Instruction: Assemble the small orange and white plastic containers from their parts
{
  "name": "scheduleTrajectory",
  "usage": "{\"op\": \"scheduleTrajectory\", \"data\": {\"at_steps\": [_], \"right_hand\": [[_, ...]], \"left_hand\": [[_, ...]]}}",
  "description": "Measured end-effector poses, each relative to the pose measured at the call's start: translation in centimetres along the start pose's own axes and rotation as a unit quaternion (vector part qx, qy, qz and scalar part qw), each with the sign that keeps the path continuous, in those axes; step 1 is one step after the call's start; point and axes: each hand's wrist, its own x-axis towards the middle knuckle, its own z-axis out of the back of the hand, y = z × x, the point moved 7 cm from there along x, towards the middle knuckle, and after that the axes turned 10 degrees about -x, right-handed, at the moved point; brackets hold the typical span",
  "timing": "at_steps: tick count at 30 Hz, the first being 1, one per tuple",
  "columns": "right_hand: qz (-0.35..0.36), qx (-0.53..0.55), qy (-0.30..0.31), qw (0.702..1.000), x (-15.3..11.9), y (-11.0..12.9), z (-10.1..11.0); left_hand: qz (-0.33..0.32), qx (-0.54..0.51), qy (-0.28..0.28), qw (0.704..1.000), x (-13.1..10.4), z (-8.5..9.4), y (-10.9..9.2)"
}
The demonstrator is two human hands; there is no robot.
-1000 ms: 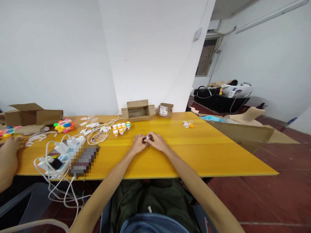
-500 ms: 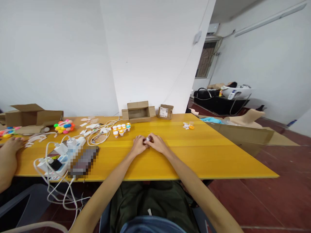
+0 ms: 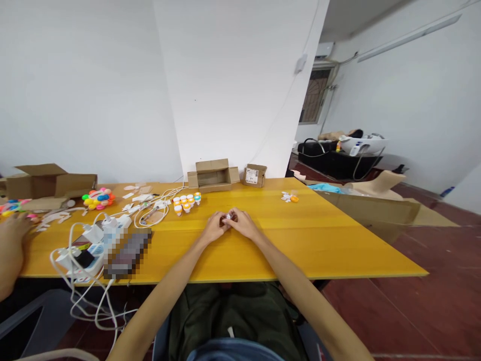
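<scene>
My left hand (image 3: 214, 227) and my right hand (image 3: 243, 223) meet above the middle of the yellow table. Both have their fingers closed around a small white, partly clear piece (image 3: 228, 216), which is too small and too covered by fingers to name. To the left of my hands stands a cluster of small white-topped orange pieces (image 3: 186, 202), one of them with blue on it. Farther off to the right lie several small white bits (image 3: 286, 196) beside an orange piece (image 3: 294, 199).
An open cardboard box (image 3: 213, 176) and a smaller box (image 3: 254, 175) stand at the back. A power strip (image 3: 112, 231) with chargers, white cables and a blurred dark device (image 3: 130, 253) occupy the left. Another person's hand (image 3: 15, 226) rests by colourful beads at far left.
The view has shifted slightly. My hands keep hold of the small piece at the same place, with only slight finger movement. The other person's hand has moved a little.
</scene>
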Motion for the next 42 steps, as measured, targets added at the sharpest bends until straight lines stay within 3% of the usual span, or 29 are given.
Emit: {"op": "scheduleTrajectory", "data": {"at_steps": [11, 20, 31, 42], "right_hand": [[-0.009, 0.026, 0.010, 1.000, 0.0, 0.4, -0.1], [0.004, 0.036, -0.008, 0.999, 0.3, -0.6, -0.3], [0.019, 0.076, -0.015, 0.997, 0.4, -0.8, -0.5], [0.038, 0.043, -0.023, 0.998, 0.2, 0.0, 0.2]], "left_hand": [[0.022, -0.034, -0.029, 0.999, 0.0, 0.1, 0.8], [-0.019, -0.067, -0.024, 0.997, 0.1, 0.0, 0.5], [-0.029, 0.001, -0.042, 0.999, 0.1, 0.3, 0.4], [-0.021, 0.019, -0.049, 0.998, 0.1, 0.4, 0.4]]}}
